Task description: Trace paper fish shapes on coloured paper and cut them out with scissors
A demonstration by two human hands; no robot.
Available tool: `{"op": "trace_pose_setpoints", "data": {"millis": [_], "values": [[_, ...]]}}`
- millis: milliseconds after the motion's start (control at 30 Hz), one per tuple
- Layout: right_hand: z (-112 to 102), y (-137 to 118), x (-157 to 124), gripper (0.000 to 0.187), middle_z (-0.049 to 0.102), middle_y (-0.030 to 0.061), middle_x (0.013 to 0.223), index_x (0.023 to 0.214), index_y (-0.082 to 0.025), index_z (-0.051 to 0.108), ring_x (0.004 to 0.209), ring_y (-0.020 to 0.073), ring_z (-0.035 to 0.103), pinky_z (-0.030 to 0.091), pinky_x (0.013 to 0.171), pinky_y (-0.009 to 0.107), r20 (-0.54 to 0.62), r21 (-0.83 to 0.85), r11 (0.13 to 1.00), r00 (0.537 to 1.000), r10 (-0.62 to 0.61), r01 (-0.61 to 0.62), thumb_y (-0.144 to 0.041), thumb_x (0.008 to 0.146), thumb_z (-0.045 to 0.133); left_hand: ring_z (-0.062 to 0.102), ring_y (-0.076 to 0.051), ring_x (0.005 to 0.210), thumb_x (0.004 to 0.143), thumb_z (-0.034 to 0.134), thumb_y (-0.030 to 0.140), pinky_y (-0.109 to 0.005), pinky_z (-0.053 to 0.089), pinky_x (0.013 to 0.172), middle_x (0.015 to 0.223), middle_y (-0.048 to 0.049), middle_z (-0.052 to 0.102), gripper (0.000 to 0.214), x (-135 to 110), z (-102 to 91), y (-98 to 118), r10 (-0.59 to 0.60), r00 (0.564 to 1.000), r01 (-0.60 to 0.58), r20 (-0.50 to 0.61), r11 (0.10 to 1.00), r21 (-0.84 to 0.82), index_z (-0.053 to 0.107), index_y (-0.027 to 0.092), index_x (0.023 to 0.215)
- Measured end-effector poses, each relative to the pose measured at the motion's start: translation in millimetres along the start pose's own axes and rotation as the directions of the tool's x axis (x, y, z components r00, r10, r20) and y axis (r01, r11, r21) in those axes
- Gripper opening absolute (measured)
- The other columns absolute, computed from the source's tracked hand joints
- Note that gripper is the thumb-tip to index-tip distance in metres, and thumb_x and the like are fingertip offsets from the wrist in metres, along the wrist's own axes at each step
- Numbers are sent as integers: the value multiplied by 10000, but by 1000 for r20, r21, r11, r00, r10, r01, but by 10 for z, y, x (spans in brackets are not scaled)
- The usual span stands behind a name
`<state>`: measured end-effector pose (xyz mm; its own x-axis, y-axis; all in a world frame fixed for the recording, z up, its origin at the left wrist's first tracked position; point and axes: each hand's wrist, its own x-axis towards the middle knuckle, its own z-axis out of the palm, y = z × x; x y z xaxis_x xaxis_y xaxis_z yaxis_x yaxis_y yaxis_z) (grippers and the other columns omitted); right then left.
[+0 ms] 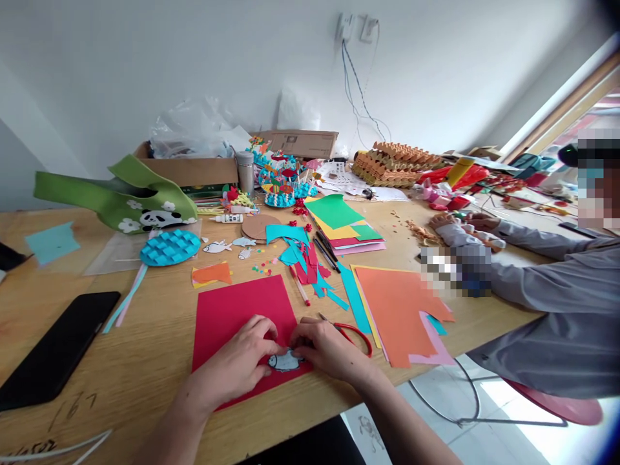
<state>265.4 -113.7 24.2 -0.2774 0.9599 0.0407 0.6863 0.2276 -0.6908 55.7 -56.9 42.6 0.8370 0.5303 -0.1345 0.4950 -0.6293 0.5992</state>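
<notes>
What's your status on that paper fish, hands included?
Left hand and right hand at the paper fish cut-out. Fish on red paper sheet. Red-handled scissors beside right hand, not in the way.

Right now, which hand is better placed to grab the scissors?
Probably the right hand: it sits beside the red scissors, while the left hand is farther off on the red paper.

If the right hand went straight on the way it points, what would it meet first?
The right hand would probably meet the left hand first, at its fingertips; the paper fish lies just below that line, though depth is unclear.
</notes>
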Motion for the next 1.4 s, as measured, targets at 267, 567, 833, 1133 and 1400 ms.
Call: {"op": "trace_pose_setpoints", "data": {"millis": [267,567,833,1133,1400], "values": [[110,-86,-276,232,595,56,864,960,-216,670,797,178,579,487,687,285,-279,-173,984,957,-77,29,-140,937,452,460,-177,1131,759,557,86,-301,378,998,1130,-19,533,364,-10,20,-26,-2,1000,2,-14,1000,-14,702,307,1010],[544,-118,-677,365,608,137,1078,1265,-149,538,964,258,534,512,814,421,-307,-409,907,920,-243,103,-246,913,545,453,-179,1147,761,611,112,-315,382,997,1162,-15,526,322,-7,19,-9,-31,999,31,-8,998,-48,698,304,1005],[531,-128,-672,340,611,123,1069,1234,-161,567,975,263,519,488,824,432,-319,-424,901,918,-237,85,-236,903,553,455,-176,1145,767,625,117,-307,376,993,1159,-10,527,291,1,14,-12,-30,1000,30,2,998,-48,706,303,975],[577,-104,-702,329,600,120,1096,1217,-174,578,984,264,505,467,817,442,-339,-421,904,911,-232,74,-202,889,563,463,-166,1116,742,643,90,-299,373,985,1123,5,530,392,-5,0,6,-31,999,31,-6,998,-52,652,306,1069],[558,-126,-691,323,615,114,1065,1201,-170,588,969,261,511,467,806,434,-365,-410,908,897,-250,86,-173,879,569,462,-175,1128,745,640,98,-309,371,989,1130,-2,523,395,5,-12,9,-34,999,34,3,998,-48,659,320,1070]]}}
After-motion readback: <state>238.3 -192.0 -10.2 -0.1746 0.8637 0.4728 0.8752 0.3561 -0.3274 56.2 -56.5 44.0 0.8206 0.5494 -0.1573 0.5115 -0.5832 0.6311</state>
